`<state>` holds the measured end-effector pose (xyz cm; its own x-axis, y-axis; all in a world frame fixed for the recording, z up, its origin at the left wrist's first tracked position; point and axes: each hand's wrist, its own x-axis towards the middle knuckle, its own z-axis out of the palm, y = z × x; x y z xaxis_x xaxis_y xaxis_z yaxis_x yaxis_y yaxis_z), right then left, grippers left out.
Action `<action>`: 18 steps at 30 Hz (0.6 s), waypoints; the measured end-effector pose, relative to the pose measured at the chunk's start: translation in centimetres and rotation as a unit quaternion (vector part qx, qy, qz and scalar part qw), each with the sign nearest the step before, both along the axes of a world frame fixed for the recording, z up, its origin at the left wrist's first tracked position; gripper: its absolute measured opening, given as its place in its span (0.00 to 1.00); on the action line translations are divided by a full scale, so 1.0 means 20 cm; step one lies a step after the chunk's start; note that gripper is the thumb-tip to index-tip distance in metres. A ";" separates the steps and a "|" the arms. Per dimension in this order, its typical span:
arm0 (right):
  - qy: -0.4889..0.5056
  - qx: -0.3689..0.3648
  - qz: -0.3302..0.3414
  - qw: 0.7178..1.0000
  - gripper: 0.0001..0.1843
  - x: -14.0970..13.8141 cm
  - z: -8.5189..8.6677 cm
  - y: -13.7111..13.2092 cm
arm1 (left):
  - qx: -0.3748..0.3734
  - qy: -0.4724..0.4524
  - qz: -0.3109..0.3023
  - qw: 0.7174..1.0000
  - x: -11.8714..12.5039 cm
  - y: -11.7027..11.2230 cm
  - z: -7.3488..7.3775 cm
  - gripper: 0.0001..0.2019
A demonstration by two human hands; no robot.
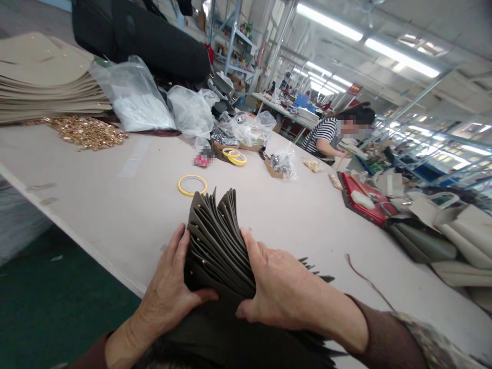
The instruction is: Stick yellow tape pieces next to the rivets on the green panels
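Between my hands stands a thick stack of dark olive-grey leather-like panels (219, 246), bent upward and fanned at the far end, with small gold-coloured studs along the left side. My left hand (172, 282) is wrapped round the left side, thumb on the near face. On the opposite side my right hand (274, 282) grips the stack, fingers along its edge and thumb in front. The lower part of the stack lies toward my body, partly hidden by my hands and forearms. A yellow tape roll (192, 185) lies just beyond the stack.
Beige panels (42, 77) are piled at the far left beside loose gold-coloured hardware (86, 132). Plastic bags (138, 102) and more tape rolls (234, 156) sit along the back. At right are a red tray (363, 200) and bags (423, 238). A person in stripes (323, 134) works beyond.
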<state>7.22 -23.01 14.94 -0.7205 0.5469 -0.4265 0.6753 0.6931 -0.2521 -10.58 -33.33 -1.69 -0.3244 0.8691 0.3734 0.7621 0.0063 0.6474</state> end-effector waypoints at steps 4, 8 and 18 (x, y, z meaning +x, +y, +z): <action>0.009 0.031 0.002 0.999 0.66 0.02 -0.05 -0.03 | -0.005 -0.028 -0.002 1.000 0.03 -0.03 0.02 0.64; 0.063 0.023 0.033 0.997 0.64 0.08 -0.07 0.10 | 0.031 0.008 -0.015 0.999 0.06 0.06 0.08 0.63; 0.131 0.009 -0.012 0.991 0.69 0.17 -0.09 0.41 | 0.190 0.175 -0.110 0.960 0.19 0.13 0.14 0.26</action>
<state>10.67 -14.80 13.06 -0.7919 0.5713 -0.2155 0.6046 0.6838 -0.4085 -6.86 -30.65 1.19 0.0548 0.6815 0.7297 0.8891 -0.3659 0.2750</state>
